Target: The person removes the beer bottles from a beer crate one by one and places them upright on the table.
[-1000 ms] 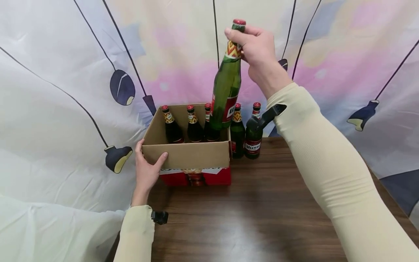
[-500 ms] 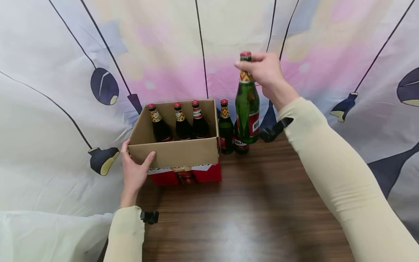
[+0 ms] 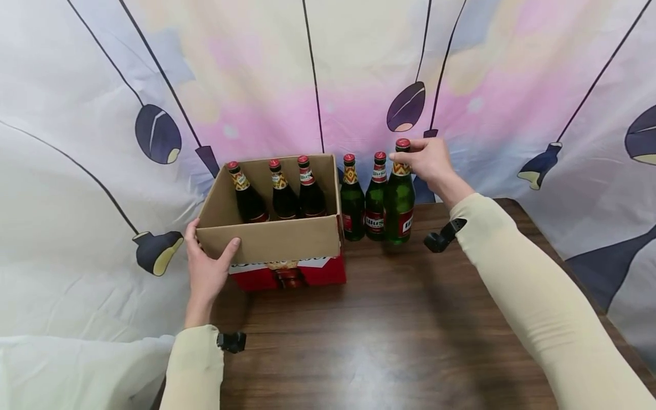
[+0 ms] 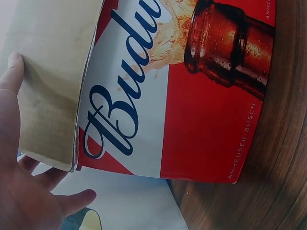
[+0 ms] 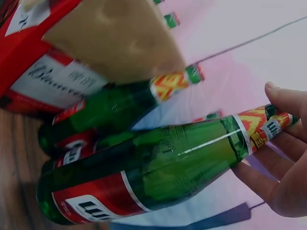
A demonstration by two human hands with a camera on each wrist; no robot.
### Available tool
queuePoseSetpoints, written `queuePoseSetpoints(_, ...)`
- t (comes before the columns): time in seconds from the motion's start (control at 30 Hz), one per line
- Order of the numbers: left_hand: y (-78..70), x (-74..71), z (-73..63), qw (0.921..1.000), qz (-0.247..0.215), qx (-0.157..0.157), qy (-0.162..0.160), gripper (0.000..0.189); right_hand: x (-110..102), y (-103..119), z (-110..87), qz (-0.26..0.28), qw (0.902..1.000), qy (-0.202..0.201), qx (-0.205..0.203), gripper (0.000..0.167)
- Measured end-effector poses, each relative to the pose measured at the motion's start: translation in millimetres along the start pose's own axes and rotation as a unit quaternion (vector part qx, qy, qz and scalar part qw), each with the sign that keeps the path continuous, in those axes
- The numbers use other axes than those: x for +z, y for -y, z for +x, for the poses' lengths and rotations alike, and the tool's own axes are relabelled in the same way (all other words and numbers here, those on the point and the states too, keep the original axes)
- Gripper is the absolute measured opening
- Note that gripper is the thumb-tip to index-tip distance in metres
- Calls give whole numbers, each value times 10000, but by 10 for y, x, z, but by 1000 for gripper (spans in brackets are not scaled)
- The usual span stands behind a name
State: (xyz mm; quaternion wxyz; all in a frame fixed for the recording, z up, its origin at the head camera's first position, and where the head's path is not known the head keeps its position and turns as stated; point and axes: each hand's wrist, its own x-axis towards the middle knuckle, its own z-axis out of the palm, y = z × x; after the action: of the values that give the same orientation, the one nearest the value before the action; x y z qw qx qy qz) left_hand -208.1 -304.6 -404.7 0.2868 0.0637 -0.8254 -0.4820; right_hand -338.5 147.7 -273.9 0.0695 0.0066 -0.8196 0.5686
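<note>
My left hand (image 3: pixel 207 273) holds the front left corner of a cardboard box (image 3: pixel 277 242), thumb on the raised front flap (image 4: pixel 48 91). Three red-capped beer bottles stand inside, among them a left one (image 3: pixel 250 199); the box walls hide their lower parts. At the right, my right hand (image 3: pixel 434 162) has its thumb and fingers around the neck of a green beer bottle (image 3: pixel 398 199). That bottle is upright, its base at the tabletop. In the right wrist view the thumb sits above the neck, fingers below it.
Two more green bottles, one against the box (image 3: pixel 352 202) and one in the middle (image 3: pixel 376 196), stand in a row with the held one. A printed curtain (image 3: pixel 246 68) hangs behind the dark wooden table (image 3: pixel 379 324). The table's right edge lies beyond the right forearm.
My right hand has carried the bottle from over the box to the right and down, beside the two standing bottles. The left hand keeps its hold on the box. The head view has shifted slightly.
</note>
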Motion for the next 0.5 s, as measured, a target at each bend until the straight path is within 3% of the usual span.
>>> queuePoseSetpoints(0.23, 0, -24, 1, 10000, 60, 39, -24, 93, 6, -296, 45, -201, 9993, 99, 286, 53)
queuePoseSetpoints(0.5, 5, -3, -9, 9999, 99, -22, -11, 93, -4, -499, 96, -81, 9990, -237, 383, 52)
